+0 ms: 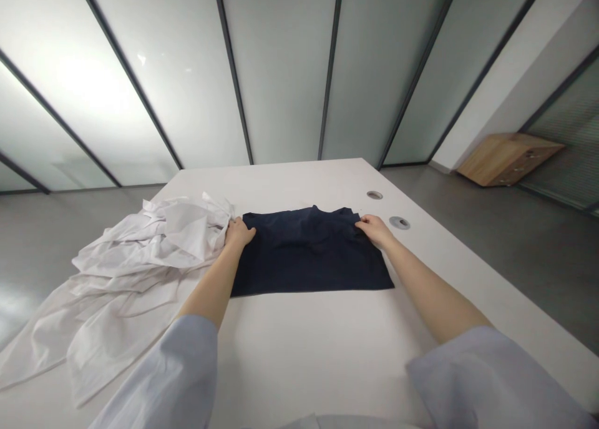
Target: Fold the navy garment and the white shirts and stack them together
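A navy, slightly rumpled cloth [311, 257] is lying centrally on the white table [318, 354], the left hand [240, 232] and right hand [375, 230] clamping their grip on its far corners; frosted panels [281, 73] are standing beyond.

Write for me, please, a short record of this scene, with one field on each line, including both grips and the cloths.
Left grip: on the left edge of the dark cloth, near its far corner
Right grip: pinching its far right corner
Dark cloth: lying on the table, slightly wrinkled, far edge uneven
White cloth: crumpled, beside the left grip; one piece or several, cannot tell
Table: white, two round fittings at right
Background: frosted glass wall; wooden cabinet at right
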Tool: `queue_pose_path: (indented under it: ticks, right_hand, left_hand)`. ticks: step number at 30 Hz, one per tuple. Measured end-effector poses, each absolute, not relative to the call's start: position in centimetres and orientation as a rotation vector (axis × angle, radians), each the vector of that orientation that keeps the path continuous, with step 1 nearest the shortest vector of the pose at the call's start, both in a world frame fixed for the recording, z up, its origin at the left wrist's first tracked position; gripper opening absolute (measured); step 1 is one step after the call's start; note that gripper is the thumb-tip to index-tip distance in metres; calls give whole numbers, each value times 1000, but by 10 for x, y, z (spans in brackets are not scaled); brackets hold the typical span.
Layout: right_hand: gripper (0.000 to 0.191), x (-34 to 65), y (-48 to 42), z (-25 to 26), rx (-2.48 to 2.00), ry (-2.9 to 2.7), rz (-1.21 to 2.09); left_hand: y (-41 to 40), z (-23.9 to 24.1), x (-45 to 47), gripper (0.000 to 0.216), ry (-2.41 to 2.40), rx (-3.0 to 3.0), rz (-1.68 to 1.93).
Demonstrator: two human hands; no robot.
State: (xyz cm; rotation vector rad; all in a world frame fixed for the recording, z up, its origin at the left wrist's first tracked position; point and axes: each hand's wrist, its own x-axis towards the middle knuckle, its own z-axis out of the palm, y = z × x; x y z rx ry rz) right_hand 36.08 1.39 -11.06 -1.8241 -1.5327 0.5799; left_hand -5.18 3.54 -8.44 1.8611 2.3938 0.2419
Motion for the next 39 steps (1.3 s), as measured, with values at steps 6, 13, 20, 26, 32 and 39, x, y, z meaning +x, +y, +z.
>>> queue_pose_path:
  ticks: [6, 13, 20, 26, 32, 39]
  right_hand:
    - [14, 364, 34, -98, -1707, -1377, 388]
    - [23, 351, 62, -98, -1992, -1387, 336]
    - [51, 337, 58, -111, -2209, -1418, 400]
    - [55, 338, 45, -115, -2019, -1553, 283]
    - [36, 339, 43, -110, -1865, -1587, 104]
    - [42, 344, 51, -108, -2011, -1545, 70]
  left_hand:
    - [23, -96, -47, 53, 2453, 2003, 364]
    - [19, -101, -44, 56, 2468, 2075, 378]
    - [38, -84, -54, 50, 2345, 1952, 131]
    - [40, -72, -56, 33, 2357, 1990, 361]
    - [43, -62, -48, 26, 2407, 2078, 568]
    - [64, -63, -50, 29, 2402, 2107, 342]
